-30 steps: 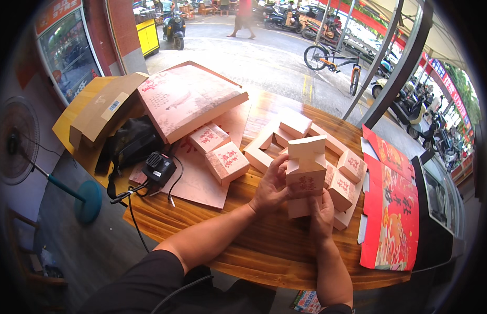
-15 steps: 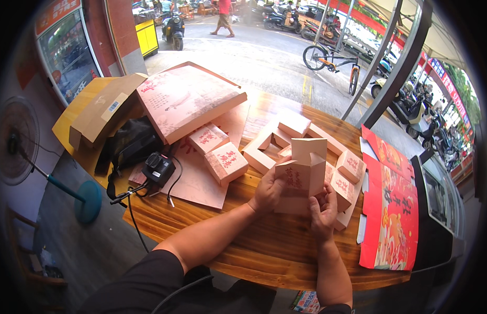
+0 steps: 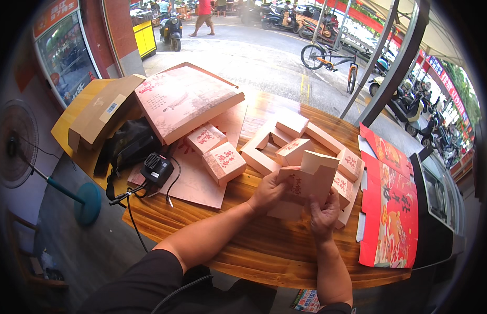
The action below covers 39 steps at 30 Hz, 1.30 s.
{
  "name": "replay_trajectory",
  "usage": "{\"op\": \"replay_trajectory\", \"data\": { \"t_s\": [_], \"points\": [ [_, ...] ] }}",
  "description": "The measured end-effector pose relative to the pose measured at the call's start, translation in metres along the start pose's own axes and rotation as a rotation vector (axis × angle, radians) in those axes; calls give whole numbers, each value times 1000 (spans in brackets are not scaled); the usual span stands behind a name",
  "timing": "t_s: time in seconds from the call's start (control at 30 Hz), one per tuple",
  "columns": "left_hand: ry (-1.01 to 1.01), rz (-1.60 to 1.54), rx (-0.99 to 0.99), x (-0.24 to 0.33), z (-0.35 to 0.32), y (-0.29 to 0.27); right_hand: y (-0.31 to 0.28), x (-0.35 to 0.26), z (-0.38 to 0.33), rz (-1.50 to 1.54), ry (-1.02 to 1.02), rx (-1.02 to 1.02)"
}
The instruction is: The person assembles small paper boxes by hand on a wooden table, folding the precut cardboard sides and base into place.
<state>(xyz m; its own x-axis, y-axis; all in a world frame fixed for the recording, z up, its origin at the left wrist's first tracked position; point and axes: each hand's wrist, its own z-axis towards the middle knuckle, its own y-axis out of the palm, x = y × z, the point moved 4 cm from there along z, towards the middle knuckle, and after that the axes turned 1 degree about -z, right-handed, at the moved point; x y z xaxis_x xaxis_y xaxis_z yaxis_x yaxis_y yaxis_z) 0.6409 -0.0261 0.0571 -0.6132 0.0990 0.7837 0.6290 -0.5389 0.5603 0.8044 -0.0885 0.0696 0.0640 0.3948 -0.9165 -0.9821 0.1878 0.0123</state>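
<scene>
Between my two hands is a partly folded pink cardboard box (image 3: pixel 319 180) with red lettering, tilted, its flaps standing up at the top right. My left hand (image 3: pixel 268 192) is closed on its left side, and my right hand (image 3: pixel 324 213) pinches its lower right edge. Behind it lies a larger shallow pink tray box (image 3: pixel 324 137) with several small pink boxes in it, one small box (image 3: pixel 294 152) leaning inside. Part of the tray is hidden by the held box. Left of my left hand, two closed small boxes (image 3: pixel 225 163) sit side by side on a flat pink sheet (image 3: pixel 199 194).
A large pink box lid (image 3: pixel 188 99), a brown carton (image 3: pixel 104 107), a black bag (image 3: pixel 131 141) and a black device with cables (image 3: pixel 157 167) fill the left of the wooden table (image 3: pixel 243 251). Red printed cardboard (image 3: pixel 387 209) lies along the right edge. A fan (image 3: pixel 86 203) stands left.
The held box has tipped over to the right, its top flaps lower than before. The leaning small box in the tray shows more now. A passer-by in the street has moved left.
</scene>
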Motion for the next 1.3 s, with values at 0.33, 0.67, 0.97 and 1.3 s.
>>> {"op": "replay_trajectory", "data": {
  "t_s": [0.33,0.67,0.97,1.3],
  "points": [
    [-139,-407,-172,7,0,13,0,-6,4,-19,-81,44],
    [171,127,-165,3,2,6,3,-6,3,-12,-103,-38],
    [154,143,-124,0,0,2,7,-13,1,159,-104,-131],
    [293,477,-79,1,1,-3,-3,-7,4,-13,-96,-47]
  ]
}}
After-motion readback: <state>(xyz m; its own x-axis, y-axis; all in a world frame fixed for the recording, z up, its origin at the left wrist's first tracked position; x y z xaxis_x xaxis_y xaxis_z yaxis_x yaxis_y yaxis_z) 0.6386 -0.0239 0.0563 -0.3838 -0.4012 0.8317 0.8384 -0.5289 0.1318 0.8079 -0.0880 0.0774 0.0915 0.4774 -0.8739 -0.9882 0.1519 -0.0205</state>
